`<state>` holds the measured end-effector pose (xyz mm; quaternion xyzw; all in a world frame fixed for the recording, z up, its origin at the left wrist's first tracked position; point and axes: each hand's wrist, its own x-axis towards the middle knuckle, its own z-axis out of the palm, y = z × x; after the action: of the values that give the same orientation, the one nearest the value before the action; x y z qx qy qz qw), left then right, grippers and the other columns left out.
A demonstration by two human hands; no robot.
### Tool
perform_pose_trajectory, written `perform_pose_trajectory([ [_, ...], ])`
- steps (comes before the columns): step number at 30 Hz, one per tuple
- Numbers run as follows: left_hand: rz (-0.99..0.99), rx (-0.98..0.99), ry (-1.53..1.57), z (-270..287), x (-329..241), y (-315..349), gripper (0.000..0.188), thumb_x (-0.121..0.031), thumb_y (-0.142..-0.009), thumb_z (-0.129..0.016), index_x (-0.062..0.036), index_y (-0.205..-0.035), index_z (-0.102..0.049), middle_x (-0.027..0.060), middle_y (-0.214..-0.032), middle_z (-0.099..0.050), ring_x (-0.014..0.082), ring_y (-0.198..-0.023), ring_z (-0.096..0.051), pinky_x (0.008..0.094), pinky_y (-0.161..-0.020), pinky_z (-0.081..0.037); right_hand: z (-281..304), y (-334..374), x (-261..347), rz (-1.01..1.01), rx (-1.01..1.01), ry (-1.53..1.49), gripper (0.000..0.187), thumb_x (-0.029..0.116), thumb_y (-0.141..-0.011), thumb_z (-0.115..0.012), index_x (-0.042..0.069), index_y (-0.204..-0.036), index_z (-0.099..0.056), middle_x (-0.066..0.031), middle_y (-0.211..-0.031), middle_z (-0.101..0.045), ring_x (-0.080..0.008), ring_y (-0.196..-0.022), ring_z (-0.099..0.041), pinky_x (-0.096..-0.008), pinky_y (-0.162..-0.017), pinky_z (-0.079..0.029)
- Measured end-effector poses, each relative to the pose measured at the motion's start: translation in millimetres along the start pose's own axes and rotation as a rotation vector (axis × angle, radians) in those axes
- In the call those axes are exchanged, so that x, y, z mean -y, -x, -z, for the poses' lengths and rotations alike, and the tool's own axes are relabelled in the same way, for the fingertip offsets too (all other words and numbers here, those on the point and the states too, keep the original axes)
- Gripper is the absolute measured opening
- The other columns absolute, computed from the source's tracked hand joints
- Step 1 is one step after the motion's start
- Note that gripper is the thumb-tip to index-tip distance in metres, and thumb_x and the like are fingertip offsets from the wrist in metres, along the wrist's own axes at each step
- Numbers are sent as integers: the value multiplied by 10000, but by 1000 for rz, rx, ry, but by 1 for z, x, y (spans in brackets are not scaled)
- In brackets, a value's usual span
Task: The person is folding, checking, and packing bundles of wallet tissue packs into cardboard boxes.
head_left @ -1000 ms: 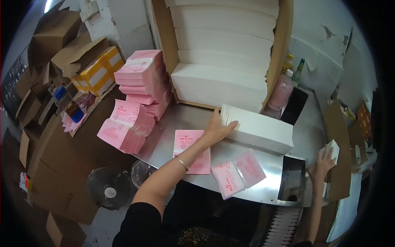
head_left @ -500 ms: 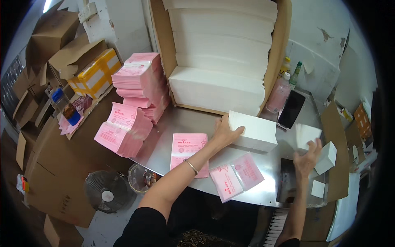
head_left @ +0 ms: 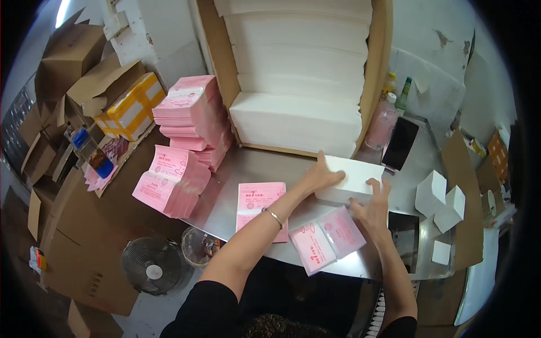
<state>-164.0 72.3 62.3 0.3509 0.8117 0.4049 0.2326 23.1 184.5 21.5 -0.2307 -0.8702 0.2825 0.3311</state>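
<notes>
Head view. White rectangular box point(head_left: 354, 179) lies flat on the steel bench point(head_left: 253, 169), just right of centre, below the open carton of stacked white sheets point(head_left: 296, 115).

Left hand point(head_left: 320, 178): reaches in from 7 o'clock, palm and fingers laid flat against the box's left end. Grip open, fingers extended, touching but not wrapped around.

Right hand point(head_left: 373, 205): comes up from 5 o'clock, fingers spread, tips on the box's near edge. Grip open as well; nothing enclosed.

Near bench edge, at 6 o'clock of the box: clear pouch of pink leaflets point(head_left: 327, 239), partly under the right wrist. At 9 o'clock of the pouch: single pink leaflet point(head_left: 261, 204), left forearm crossing over it.

Pink leaflet stacks point(head_left: 191, 115) at 10 o'clock. Black phone point(head_left: 400, 143) at 1 o'clock of the box. Small white cartons point(head_left: 441, 200) at 3 o'clock, well apart.
</notes>
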Motion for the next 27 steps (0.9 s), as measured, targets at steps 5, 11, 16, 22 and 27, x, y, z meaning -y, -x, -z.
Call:
perform_pose_trajectory([
  [5,41,-166,-446,-21,-30,10,1475,-754,-641,-754,254,-1451,-45,429,-1239,-524,449,-1184,-589,403,-977,-516,-15,-7,3,102,-144,218,634,157,-612,-803,39,-1170,-526,-329,-1405,-343,-512,-1261,-436,-529,-1003,-444],
  [11,6,90,-479,-7,-20,-4,1349,-620,-634,-787,201,-1473,-121,369,-1280,-541,442,-1171,-598,406,-986,-518,58,-15,-35,195,-313,351,569,128,-600,-782,5,-1106,-551,-314,-1350,-463,-496,-1246,-457,-544,-1025,-409],
  [16,-33,226,-451,-12,-44,-5,1125,-483,-611,-832,109,-1414,-312,319,-1236,-606,422,-1145,-620,435,-990,-513,61,-26,-80,274,61,1223,599,185,-719,-770,9,-1264,-598,-226,-1442,-465,-418,-1314,-455,-568,-1049,-400],
  [22,-52,380,-87,1,-30,-17,843,-355,-717,-774,28,-1384,-431,211,-1196,-656,319,-1081,-657,406,-910,-533,124,11,-40,334,-497,759,434,126,-670,-717,91,-1100,-668,-198,-1321,-517,-382,-1304,-458,-605,-1036,-343],
  [27,95,569,781,-70,-70,-29,648,-401,-837,-680,-13,-1330,-519,105,-1163,-640,217,-1049,-632,364,-917,-509,202,34,-133,-236,-876,676,430,365,-897,-684,72,-1210,-667,-159,-1273,-568,-375,-1217,-516,-479,-1048,-378],
])
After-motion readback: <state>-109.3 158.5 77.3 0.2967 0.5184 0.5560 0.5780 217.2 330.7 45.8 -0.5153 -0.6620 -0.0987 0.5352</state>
